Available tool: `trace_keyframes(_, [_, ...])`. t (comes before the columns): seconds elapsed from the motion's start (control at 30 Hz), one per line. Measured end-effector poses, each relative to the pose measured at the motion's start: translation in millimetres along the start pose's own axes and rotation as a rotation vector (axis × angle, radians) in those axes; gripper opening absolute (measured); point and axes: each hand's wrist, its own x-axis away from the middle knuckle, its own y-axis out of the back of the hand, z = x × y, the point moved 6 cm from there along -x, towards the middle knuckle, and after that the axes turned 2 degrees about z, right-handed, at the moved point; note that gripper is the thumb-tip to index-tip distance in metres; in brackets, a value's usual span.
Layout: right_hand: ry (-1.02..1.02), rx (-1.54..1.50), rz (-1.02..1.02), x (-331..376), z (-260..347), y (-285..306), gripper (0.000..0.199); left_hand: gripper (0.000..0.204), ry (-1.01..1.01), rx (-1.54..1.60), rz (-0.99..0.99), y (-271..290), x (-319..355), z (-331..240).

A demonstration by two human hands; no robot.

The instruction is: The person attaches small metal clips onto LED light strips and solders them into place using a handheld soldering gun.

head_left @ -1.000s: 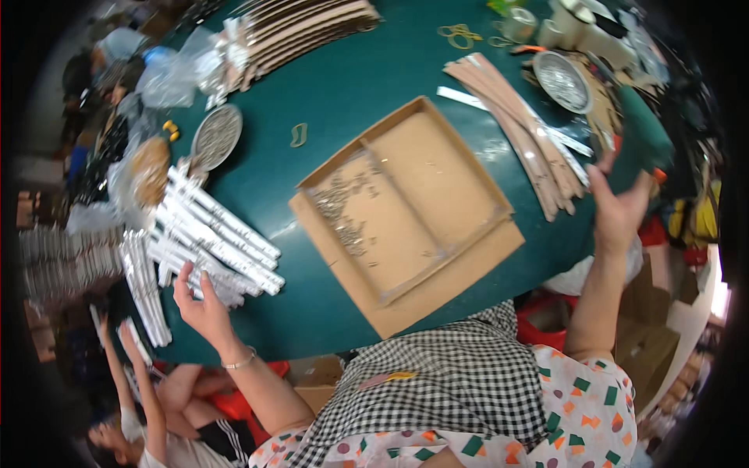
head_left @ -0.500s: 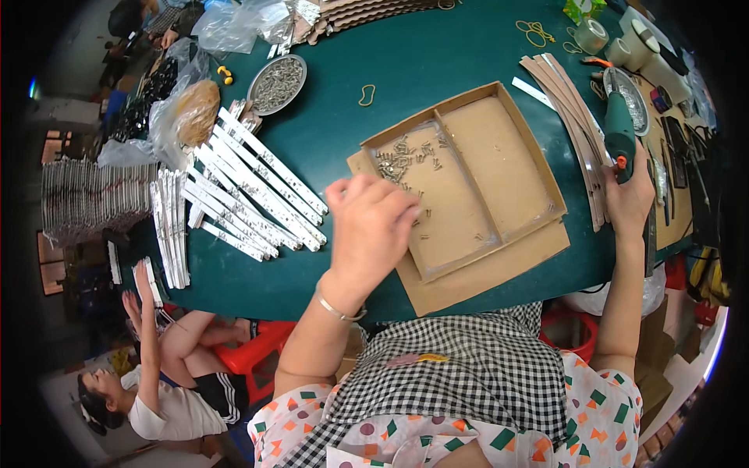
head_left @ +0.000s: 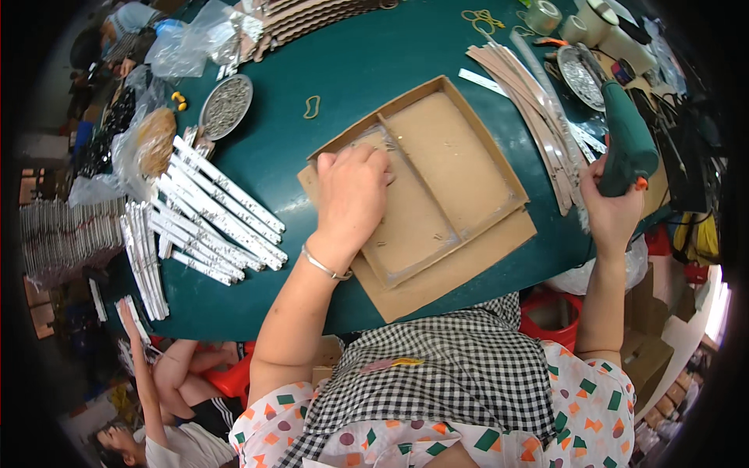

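Note:
My left hand (head_left: 353,191) reaches into the left compartment of a shallow cardboard box (head_left: 480,129). Its fingers curl together and point down; whatever they pinch is hidden beneath them. Small loose screws (head_left: 437,235) show on the compartment floor, with most of the pile covered by the hand. On the right, my right hand (head_left: 611,207) is wrapped around the handle of a green power screwdriver (head_left: 629,136), raised above the table's right side. Beside it lies a stack of long tan and clear strips (head_left: 524,109).
White metal strips (head_left: 222,207) fan out at left. Metal bowls of small parts stand at far left (head_left: 226,106) and far right (head_left: 581,78). A rubber band (head_left: 312,107) lies on the green table (head_left: 374,58). Another person (head_left: 168,429) sits at lower left.
My left hand has gone down into the box over the screws. The power screwdriver has swung up nearer in my right hand, and the whole view has shifted.

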Motion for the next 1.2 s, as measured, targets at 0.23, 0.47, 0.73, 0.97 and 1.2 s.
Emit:
trace_keyframes(0.23, [0.094,0.054,0.031,9.0,17.4,-14.0,0.025,0.005,0.039,0.078,0.036,8.6,5.6,2.4])
trace_keyframes(0.47, [-0.111,-0.363,0.082,9.1,-8.0,-18.7,0.024,0.004,0.036,-0.049,0.041,14.8,15.2,-4.6])
trace_keyframes(0.73, [-0.171,-0.903,0.136,24.0,23.4,-17.1,0.067,0.009,0.009,0.12,-0.152,37.8,21.5,-9.7])
trace_keyframes(0.97, [-0.442,-0.941,0.519,82.7,65.0,-66.9,0.07,0.017,0.409,1.053,-0.072,30.6,54.1,-0.6])
trace_keyframes(1.2, [-0.287,-0.723,0.618,109.4,61.7,-90.8,0.051,0.013,0.472,1.176,-0.073,21.0,68.0,-6.8])
